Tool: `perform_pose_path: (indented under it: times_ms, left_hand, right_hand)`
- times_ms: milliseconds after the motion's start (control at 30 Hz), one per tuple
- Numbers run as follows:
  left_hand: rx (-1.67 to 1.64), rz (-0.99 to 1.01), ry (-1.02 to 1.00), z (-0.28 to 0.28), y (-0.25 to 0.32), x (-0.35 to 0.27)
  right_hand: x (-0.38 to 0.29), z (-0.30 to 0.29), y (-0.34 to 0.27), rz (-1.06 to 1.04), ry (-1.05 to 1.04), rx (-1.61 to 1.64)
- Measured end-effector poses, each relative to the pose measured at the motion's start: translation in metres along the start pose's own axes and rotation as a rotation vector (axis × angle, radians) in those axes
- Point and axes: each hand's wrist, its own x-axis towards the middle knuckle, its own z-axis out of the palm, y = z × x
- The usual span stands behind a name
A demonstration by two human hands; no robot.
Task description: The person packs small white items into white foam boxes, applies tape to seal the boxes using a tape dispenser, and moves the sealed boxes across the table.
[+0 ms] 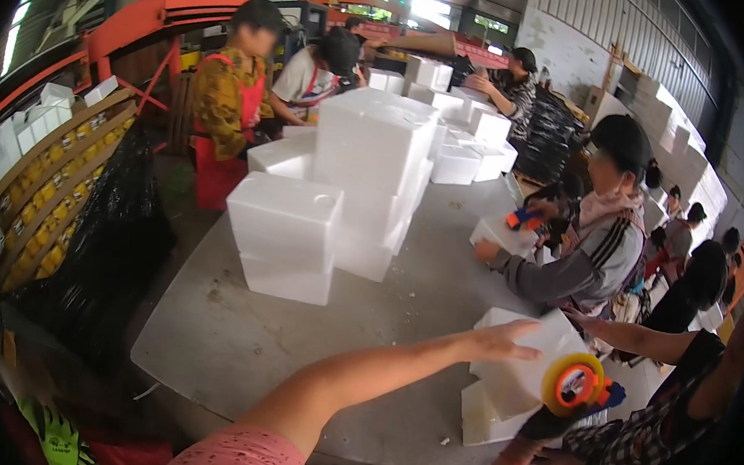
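My left hand (507, 341) lies against the top of a white foam box (517, 382), with its fingers and thumb apart. In my right hand (550, 422), which wears a dark glove, is a blue and orange tape dispenser (611, 394) with a roll of yellowish packing tape (555, 383). The tape roll is held close to the box's right side and hides part of it. Another foam piece (487, 417), partly covered by the box, is at its near left. A co-worker's hand (584, 321) reaches to the box's far edge.
Stacked foam boxes (286, 239) stand on the grey table (206, 337). Across it, a co-worker (580, 249) holds another tape dispenser (522, 219) on a box. A co-worker in a checkered apron (617, 448) is close on my right. A crate of yellow items (54, 188) is at left.
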Motion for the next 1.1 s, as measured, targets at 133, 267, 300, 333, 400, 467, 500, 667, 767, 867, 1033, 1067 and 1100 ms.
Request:
perform_pose_path:
  times_ms: [133,267,300,333,400,467,500,667,767,867,1033,1067,1100]
  left_hand:
    - [0.729,0.399,0.468,-0.071,0.013,-0.055]
    - [0.89,0.126,1.424,-0.247,-0.012,-0.21]
    - [1.014,0.169,1.589,-0.291,-0.018,-0.262]
    - [0.951,-0.038,1.715,-0.319,-0.019,-0.303]
    - [0.529,-0.365,1.781,-0.35,-0.019,-0.363]
    - [-0.067,-0.392,1.481,-0.346,-0.025,-0.375]
    - [-0.366,-0.346,1.203,-0.344,-0.027,-0.383]
    - [-0.583,-0.3,1.087,-0.336,-0.051,-0.38]
    - [-0.612,-0.279,1.068,-0.323,-0.041,-0.395]
    - [-0.57,-0.249,1.086,-0.279,-0.025,-0.388]
    - [-0.419,-0.177,1.061,-0.142,-0.001,-0.359]
    - [-0.423,-0.181,1.031,-0.119,-0.001,-0.36]
    - [-0.431,-0.181,0.994,-0.098,-0.004,-0.361]
  right_hand:
    - [0.0,-0.02,0.022,0.041,-0.021,-0.076]
    - [-0.05,-0.024,0.028,0.189,-0.22,0.092]
    - [-0.069,-0.019,0.033,0.286,-0.331,0.232]
    - [-0.084,-0.013,0.044,0.42,-0.455,0.402]
    - [-0.12,0.067,0.02,0.681,-0.68,0.613]
    - [-0.142,0.172,-0.036,0.575,-0.993,0.692]
    - [-0.151,0.222,-0.057,0.719,-0.924,0.848]
    - [-0.241,0.371,-0.041,1.153,-0.705,1.551]
    - [-0.265,0.384,-0.047,1.058,-0.599,1.564]
    - [-0.265,0.357,-0.03,0.815,-0.586,1.274]
    - [-0.22,0.21,-0.077,0.122,-0.782,0.362]
    - [-0.213,0.186,-0.101,-0.158,-0.765,0.047]
    - [-0.21,0.169,-0.103,-0.055,-0.75,0.094]
